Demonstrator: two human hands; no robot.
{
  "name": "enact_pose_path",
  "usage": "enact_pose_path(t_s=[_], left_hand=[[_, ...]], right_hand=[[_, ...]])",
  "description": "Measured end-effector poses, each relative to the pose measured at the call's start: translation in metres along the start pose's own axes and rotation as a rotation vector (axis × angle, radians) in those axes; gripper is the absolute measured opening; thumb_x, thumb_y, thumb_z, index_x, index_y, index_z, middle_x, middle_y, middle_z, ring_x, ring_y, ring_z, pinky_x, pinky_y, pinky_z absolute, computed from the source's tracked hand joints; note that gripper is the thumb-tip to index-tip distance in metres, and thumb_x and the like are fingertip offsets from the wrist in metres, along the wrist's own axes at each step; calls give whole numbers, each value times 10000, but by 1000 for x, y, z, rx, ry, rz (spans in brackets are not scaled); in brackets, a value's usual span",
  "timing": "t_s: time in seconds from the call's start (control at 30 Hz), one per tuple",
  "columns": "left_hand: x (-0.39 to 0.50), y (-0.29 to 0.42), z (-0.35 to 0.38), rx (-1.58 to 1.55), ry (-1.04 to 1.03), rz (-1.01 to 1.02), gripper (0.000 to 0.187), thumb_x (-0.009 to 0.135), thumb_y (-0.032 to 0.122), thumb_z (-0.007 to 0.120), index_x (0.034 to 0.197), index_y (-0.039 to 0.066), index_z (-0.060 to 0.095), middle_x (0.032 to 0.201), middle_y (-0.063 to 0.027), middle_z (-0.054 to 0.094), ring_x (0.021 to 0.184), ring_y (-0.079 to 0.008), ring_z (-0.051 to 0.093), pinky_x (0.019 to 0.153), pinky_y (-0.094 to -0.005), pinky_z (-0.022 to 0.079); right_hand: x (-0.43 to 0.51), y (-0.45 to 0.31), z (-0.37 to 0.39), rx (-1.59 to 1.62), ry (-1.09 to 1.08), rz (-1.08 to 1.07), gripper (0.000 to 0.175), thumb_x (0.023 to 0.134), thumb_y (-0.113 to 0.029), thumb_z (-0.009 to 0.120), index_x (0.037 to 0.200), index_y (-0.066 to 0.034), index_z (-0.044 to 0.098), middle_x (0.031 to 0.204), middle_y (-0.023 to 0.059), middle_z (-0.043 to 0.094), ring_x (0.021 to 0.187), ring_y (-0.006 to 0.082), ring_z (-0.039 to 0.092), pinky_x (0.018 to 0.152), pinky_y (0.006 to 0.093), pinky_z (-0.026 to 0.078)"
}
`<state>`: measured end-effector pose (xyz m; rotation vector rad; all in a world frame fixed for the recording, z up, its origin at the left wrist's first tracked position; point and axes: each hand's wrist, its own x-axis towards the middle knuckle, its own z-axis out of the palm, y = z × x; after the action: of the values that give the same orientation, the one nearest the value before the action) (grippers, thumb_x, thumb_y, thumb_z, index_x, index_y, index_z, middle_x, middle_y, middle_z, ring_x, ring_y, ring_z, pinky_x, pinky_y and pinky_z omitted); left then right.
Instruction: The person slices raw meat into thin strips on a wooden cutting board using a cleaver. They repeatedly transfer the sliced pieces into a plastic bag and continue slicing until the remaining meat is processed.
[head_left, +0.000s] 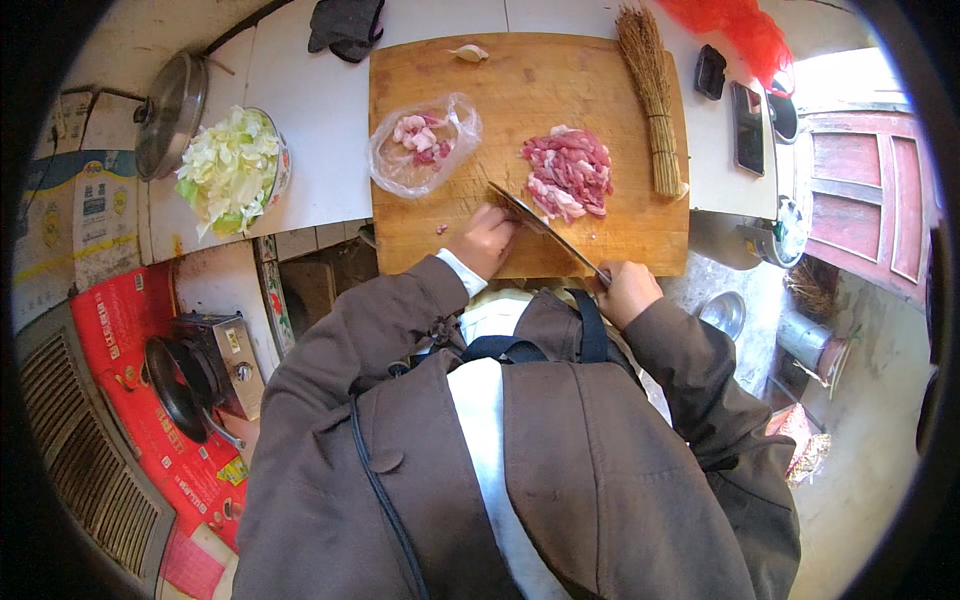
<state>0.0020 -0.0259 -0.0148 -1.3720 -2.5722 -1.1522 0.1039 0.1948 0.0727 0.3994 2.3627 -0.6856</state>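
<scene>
My right hand (628, 291) grips the handle of a kitchen knife (556, 235), whose blade slants up and left over a wooden cutting board (517, 90). Curled fingers bring my left hand (486, 240) close beside the blade; whether something lies under them is hidden. Just right of the blade is a pile of sliced raw meat (571, 172), pink with pale fat. A clear plastic bag (466, 124) with pale and red meat pieces (420, 139) lies on the board's left half. A garlic clove (471, 53) sits near the far edge.
A bundled straw brush (660, 127) lies along the board's right side. On the white counter are a bowl (283, 169) of chopped cabbage (229, 165), a pot lid (176, 112), a dark cloth (345, 28) and a phone (748, 129). A black frying pan (176, 390) stands lower left.
</scene>
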Motion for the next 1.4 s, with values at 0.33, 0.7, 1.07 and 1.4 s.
enact_pose_path(t_s=[0.33, 0.7, 1.07, 1.4], left_hand=[[0, 3, 16, 22, -44, 171, 225, 698, 68, 577, 894, -2, 663, 939, -120, 623, 919, -306, 577, 758, -362, 518], [9, 16, 16, 112, -47, 148, 167, 683, 65, 563, 803, 0, 660, 878, -111, 611, 877, -277, 571, 719, -326, 521], [3, 6, 24, 93, -48, 170, 219, 708, 74, 564, 882, -6, 669, 961, -124, 640, 968, -295, 580, 799, -334, 517], [1, 12, 14, 120, -89, 97, 238, 723, 68, 570, 929, -1, 668, 970, -119, 634, 968, -305, 571, 831, -358, 501]], right_hand=[[2, -5, 7, 50, 36, 11, 211, 837, -261, 630, 836, -54, 673, 766, 239, 647, 780, 409, 650, 710, 476, 520], [-29, 16, 3, 140, 1, 50, 213, 859, -254, 624, 848, -45, 663, 772, 241, 637, 788, 418, 641, 692, 468, 510], [8, -1, 11, 19, 10, -41, 208, 825, -257, 629, 855, -59, 682, 785, 244, 653, 794, 412, 654, 721, 476, 524], [14, -12, 2, -21, -13, -31, 180, 817, -198, 614, 884, -42, 674, 833, 253, 660, 821, 404, 658, 736, 474, 523]])
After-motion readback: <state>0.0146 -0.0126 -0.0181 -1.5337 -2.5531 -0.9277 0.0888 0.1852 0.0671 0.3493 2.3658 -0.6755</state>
